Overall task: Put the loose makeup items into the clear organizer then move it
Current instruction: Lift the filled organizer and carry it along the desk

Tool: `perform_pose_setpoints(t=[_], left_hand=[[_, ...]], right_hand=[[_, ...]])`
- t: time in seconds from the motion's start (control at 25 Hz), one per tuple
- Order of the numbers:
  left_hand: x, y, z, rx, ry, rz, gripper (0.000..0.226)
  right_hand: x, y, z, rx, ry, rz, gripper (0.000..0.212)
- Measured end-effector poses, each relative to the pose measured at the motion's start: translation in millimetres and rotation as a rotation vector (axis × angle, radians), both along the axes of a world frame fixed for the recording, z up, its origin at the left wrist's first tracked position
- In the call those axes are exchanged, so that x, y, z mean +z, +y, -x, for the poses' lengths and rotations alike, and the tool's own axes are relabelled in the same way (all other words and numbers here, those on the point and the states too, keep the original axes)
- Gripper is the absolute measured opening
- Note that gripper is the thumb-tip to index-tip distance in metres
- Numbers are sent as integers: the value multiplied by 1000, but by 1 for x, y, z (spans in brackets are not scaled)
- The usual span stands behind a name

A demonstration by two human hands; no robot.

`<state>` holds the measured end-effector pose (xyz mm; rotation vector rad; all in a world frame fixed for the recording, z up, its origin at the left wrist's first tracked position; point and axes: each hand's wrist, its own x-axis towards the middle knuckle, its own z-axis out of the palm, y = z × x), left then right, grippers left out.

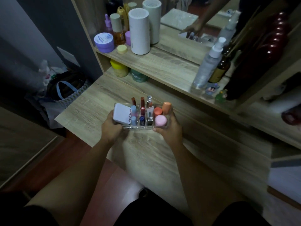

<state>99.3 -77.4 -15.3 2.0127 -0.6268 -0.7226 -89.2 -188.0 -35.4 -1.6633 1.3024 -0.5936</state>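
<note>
spanning the gap between the two hands in the head view, the clear rectangular plastic organizer (141, 126) lay with its long axis running left to right across the pale wood-grain counter (91, 111), straight ahead of the person and close in. the left hand (112, 128) was closed on its left end, thumb up against the white square compact case (121, 113) lodged there; the right hand (169, 130) was closed on its right end, thumb beside the round pink jar (161, 120). neither hand was nearer than the other; each held its own short side, so any shift would have to be carried level by both together. whether the base rested on the counter or was just off it could not be told. the compartments looked full: upright lipstick tubes (142, 103) in the middle rows, two pale blue caps (133, 115) by the compact, orange-capped sticks (166, 108) at the right. no loose makeup showed on the counter near the hands, so the filling seemed done and the moving seemed the step in hand. the raised wooden shelf (166, 62) beyond held bottles and a white cylinder (139, 31).
</note>
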Motion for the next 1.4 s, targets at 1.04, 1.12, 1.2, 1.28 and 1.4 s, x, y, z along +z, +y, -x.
perform_pose_setpoints(t=[1.04,1.12,1.2,1.28,1.4], left_hand=[[-3,-78,197,-437,0,-97,64],[-3,-82,200,-461,6,-87,63],[-2,-85,201,-476,12,-90,64],[-2,-90,201,-488,17,-91,63],[-1,-95,201,-501,27,-96,65]], right_hand=[[-41,26,222,-472,4,-39,93],[-44,22,225,-470,-21,-53,90],[-47,20,226,-480,-7,-52,87],[-50,18,225,-491,-1,-64,85],[-54,18,224,-492,-9,-32,91]])
